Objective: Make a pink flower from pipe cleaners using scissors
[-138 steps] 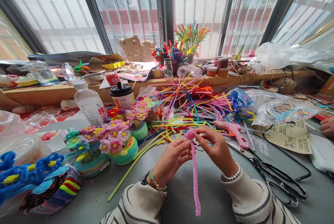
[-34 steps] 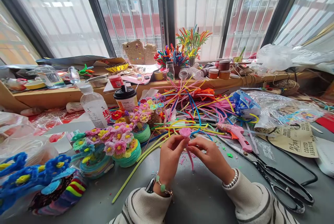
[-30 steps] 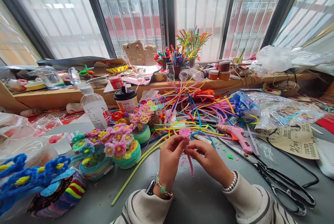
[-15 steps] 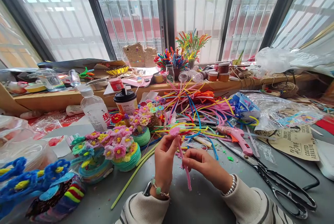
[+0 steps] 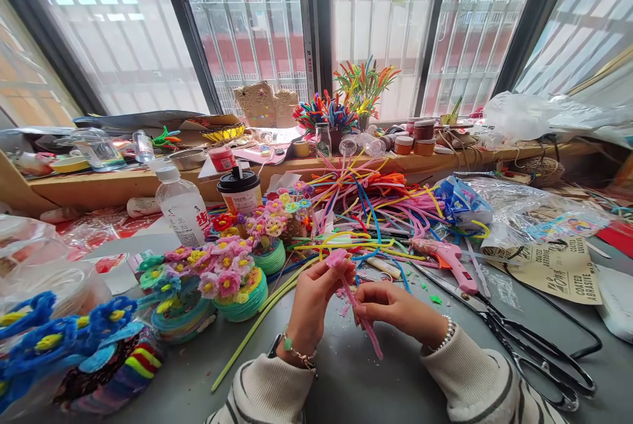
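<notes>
A pink pipe cleaner slants between both hands above the grey table, its upper end bent into a small looped, petal-like shape. My left hand pinches it just beneath that shape, fingers closed. Lower down, my right hand is closed on the straight stem, whose loose end pokes out below the fingers. Part of the stem is hidden behind the right fingers. To the left of my hands stand small pots of pink pipe-cleaner flowers.
A pink glue gun and large black scissors lie to the right. Behind my hands is a heap of coloured pipe cleaners. A plastic bottle and a lidded cup stand at the left, blue flowers nearer.
The loose end of the pipe cleaner has swung to the right, so it slants more. The right hand has shifted slightly right, and the looped top has turned a little.
</notes>
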{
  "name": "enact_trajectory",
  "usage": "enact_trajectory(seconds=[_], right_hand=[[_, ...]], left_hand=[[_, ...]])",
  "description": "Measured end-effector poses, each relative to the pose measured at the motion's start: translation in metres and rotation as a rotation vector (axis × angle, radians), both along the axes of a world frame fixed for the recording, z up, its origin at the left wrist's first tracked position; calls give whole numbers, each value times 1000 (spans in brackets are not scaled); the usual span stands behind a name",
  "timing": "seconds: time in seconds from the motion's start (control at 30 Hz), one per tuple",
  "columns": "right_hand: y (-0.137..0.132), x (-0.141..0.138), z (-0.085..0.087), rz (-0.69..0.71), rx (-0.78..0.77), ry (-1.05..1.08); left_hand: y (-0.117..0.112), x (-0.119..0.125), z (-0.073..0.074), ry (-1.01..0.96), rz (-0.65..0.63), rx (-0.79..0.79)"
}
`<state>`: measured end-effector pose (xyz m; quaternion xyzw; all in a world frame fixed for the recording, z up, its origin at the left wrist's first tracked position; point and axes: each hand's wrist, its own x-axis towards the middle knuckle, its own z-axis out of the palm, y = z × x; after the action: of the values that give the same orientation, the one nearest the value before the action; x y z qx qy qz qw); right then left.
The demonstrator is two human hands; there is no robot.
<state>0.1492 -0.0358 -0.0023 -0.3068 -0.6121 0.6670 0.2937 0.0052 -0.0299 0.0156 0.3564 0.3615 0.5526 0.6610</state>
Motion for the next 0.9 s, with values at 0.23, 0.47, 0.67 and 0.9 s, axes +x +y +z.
enact_trajectory(seconds=[0.23,0.47,0.67,0.9], right_hand=[[0,3,-2,22,20,-23],[-2,-7,-5,63,70,-24],[-11,-28,-10,-22,55,42],[-11,-28,-21,24,91,-63]], left_hand=[[-2,2,2,-10,-175,63],[-5,6,3,46,-167,108],[-1,6,-2,94,-62,61],[0,4,-3,93,-57,71]])
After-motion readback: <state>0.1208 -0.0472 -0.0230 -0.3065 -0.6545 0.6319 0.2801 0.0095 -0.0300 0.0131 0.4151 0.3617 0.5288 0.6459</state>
